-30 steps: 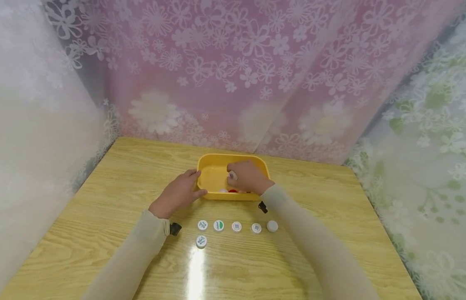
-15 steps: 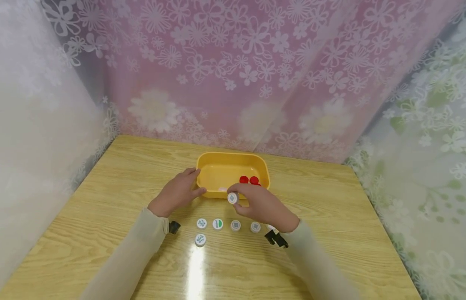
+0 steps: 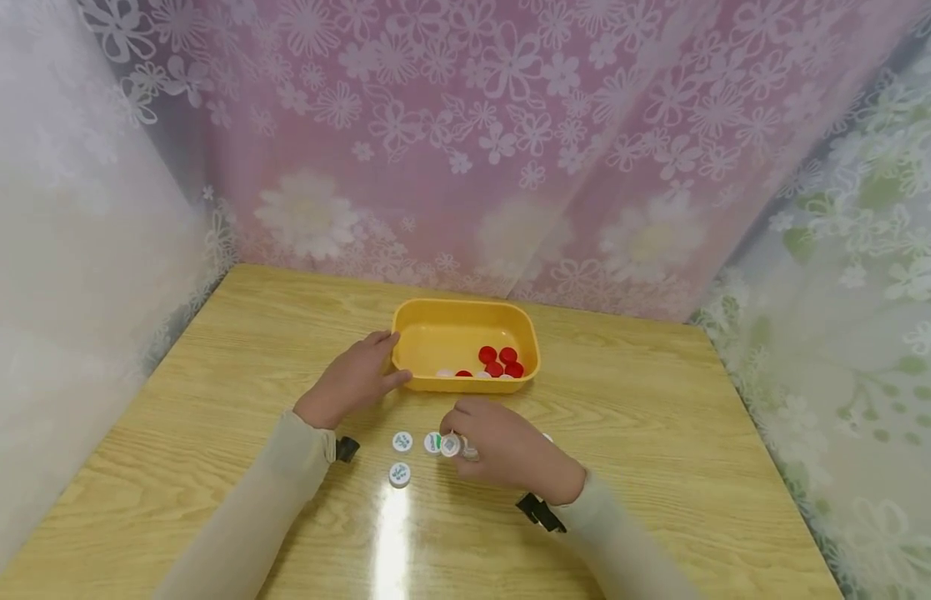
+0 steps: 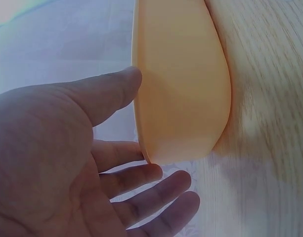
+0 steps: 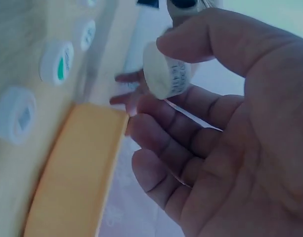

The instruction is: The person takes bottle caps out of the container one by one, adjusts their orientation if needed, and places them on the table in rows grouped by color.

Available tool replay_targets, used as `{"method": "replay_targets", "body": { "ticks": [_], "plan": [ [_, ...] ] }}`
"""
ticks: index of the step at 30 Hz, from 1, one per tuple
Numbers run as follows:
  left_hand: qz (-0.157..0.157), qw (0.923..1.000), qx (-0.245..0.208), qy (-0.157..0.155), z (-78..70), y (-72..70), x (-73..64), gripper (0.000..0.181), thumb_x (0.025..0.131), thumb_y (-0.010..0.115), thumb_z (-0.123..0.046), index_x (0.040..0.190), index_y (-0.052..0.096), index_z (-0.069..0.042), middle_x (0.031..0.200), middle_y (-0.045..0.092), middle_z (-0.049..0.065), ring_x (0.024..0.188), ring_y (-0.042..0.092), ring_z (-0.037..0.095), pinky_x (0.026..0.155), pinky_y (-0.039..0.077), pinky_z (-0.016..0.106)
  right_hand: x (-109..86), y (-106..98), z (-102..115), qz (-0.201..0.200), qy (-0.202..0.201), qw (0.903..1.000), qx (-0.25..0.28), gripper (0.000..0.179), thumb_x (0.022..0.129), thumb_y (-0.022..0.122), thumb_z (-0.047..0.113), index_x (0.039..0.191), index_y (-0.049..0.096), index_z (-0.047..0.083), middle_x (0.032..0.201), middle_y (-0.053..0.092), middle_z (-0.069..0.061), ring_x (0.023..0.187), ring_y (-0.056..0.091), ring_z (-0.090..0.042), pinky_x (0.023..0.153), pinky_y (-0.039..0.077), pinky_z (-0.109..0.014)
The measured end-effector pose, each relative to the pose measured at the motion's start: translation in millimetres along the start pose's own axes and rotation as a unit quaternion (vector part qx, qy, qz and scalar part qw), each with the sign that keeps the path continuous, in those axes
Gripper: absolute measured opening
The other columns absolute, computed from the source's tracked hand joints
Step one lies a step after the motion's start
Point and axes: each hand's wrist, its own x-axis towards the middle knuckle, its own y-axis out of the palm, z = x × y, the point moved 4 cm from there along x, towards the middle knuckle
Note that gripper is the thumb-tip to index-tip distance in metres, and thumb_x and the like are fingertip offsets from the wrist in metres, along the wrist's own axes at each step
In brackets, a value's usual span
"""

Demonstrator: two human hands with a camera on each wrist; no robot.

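Flowered lace curtains, pink behind and pale at the sides, close in a wood-grain table (image 3: 210, 467) with a glossy glare streak. From the head view, a rounded yellow plastic tray (image 3: 414, 332) sits toward the table's far edge, holding red caps (image 3: 500, 362) and a few pale ones along its near wall. The left hand (image 3: 352, 383) rests against the tray's left end, fingers relaxed and extended. Nearer than the tray, the right hand (image 3: 503, 450) pinches a white cap (image 3: 450, 445) just above a row of round white caps; the green-marked cap (image 3: 432, 442) lies just left of it, two more (image 3: 402, 442) further left, and the hand covers the rest of the row. Half a second ago that hand held the cap at the tray's near rim; now it is down at the row, while the left hand has stayed put.

Left wrist view: the open palm (image 4: 57, 163) lies beside the tray's smooth, curved outer wall (image 4: 181, 89), thumb touching its edge.

Right wrist view: thumb and fingers (image 5: 191, 34) grip the ribbed white cap (image 5: 166, 74), printed on its side, above the tray rim (image 5: 77, 168) and the flat caps on the table (image 5: 56, 61).
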Motion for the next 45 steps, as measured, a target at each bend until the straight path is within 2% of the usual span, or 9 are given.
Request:
{"method": "replay_targets", "body": {
  "ticks": [5, 9, 15, 20, 30, 36, 41, 45],
  "plan": [
    [0.001, 1.0000, 0.004, -0.001, -0.3, -1.5, 1.5, 0.078, 0.102, 0.066, -0.040, 0.158, 0.035, 0.004, 0.159, 0.039, 0.028, 0.142, 0.044, 0.045, 0.114, 0.039, 0.057, 2.0, 7.8, 5.9, 0.028, 0.015, 0.9994, -0.014, 0.024, 0.087, 0.077, 0.017, 0.111, 0.071, 0.014, 0.102, 0.068, 0.005, 0.087, 0.059, -0.011, 0.082, 0.053, -0.027],
    [0.002, 1.0000, 0.006, -0.001, -2.3, -2.9, 0.9, 0.078, 0.102, 0.065, -0.041, 0.158, 0.036, 0.004, 0.159, 0.039, 0.028, 0.142, 0.044, 0.045, 0.114, 0.040, 0.056, 3.6, 15.1, 10.2, 0.045, 0.017, 0.9978, -0.045, 0.025, 0.088, 0.080, 0.020, 0.110, 0.071, 0.014, 0.099, 0.067, 0.006, 0.083, 0.057, -0.010, 0.077, 0.052, -0.024],
    [0.003, 1.0000, 0.005, -0.004, -2.6, -1.4, -0.1, 0.078, 0.102, 0.066, -0.040, 0.158, 0.036, 0.005, 0.158, 0.040, 0.028, 0.141, 0.046, 0.046, 0.113, 0.041, 0.057, 5.0, 32.6, 17.4, 0.067, 0.003, 0.9944, -0.081, 0.017, 0.089, 0.080, 0.025, 0.101, 0.070, 0.018, 0.088, 0.060, 0.009, 0.076, 0.051, -0.008, 0.068, 0.046, -0.021],
    [0.003, 1.0000, 0.003, -0.006, -1.4, 0.3, -0.4, 0.078, 0.102, 0.066, -0.041, 0.158, 0.035, 0.004, 0.158, 0.040, 0.027, 0.140, 0.046, 0.046, 0.113, 0.041, 0.057, 6.1, 43.0, 17.6, 0.090, 0.014, 0.9909, -0.098, 0.017, 0.090, 0.080, 0.028, 0.091, 0.066, 0.020, 0.079, 0.052, 0.011, 0.071, 0.046, -0.009, 0.064, 0.040, -0.022],
    [0.000, 1.0000, 0.004, -0.002, -3.2, -0.2, -0.6, 0.077, 0.103, 0.065, -0.040, 0.158, 0.035, 0.004, 0.158, 0.039, 0.028, 0.141, 0.045, 0.046, 0.113, 0.040, 0.058, 6.3, 50.9, 15.7, 0.112, 0.028, 0.9901, -0.080, 0.015, 0.090, 0.081, 0.026, 0.092, 0.067, 0.020, 0.080, 0.052, 0.012, 0.072, 0.047, -0.009, 0.064, 0.041, -0.023],
    [0.004, 1.0000, 0.009, 0.001, -5.6, 0.9, -0.2, 0.077, 0.103, 0.064, -0.041, 0.158, 0.035, 0.005, 0.159, 0.038, 0.029, 0.142, 0.043, 0.047, 0.113, 0.040, 0.059, 6.5, 54.0, 16.2, 0.104, 0.028, 0.9913, -0.075, 0.015, 0.089, 0.081, 0.024, 0.093, 0.068, 0.020, 0.081, 0.053, 0.012, 0.072, 0.047, -0.008, 0.063, 0.042, -0.022],
    [0.007, 0.9997, 0.018, -0.012, -3.5, 3.0, 0.9, 0.078, 0.104, 0.061, -0.047, 0.159, 0.035, 0.002, 0.161, 0.038, 0.026, 0.144, 0.043, 0.045, 0.112, 0.041, 0.059, 7.5, 57.8, 17.9, 0.099, 0.024, 0.9929, -0.062, 0.015, 0.089, 0.081, 0.024, 0.096, 0.069, 0.020, 0.082, 0.052, 0.013, 0.072, 0.047, -0.005, 0.061, 0.041, -0.019],
    [-0.008, 0.9996, 0.010, -0.025, -2.8, 4.5, 2.6, 0.076, 0.104, 0.058, -0.049, 0.157, 0.039, 0.001, 0.159, 0.041, 0.025, 0.142, 0.045, 0.044, 0.110, 0.043, 0.058, 6.4, 54.0, 15.3, 0.104, 0.021, 0.9939, -0.030, 0.016, 0.091, 0.079, 0.027, 0.101, 0.069, 0.020, 0.085, 0.054, 0.013, 0.073, 0.048, -0.004, 0.064, 0.043, -0.019]
  ]
}}
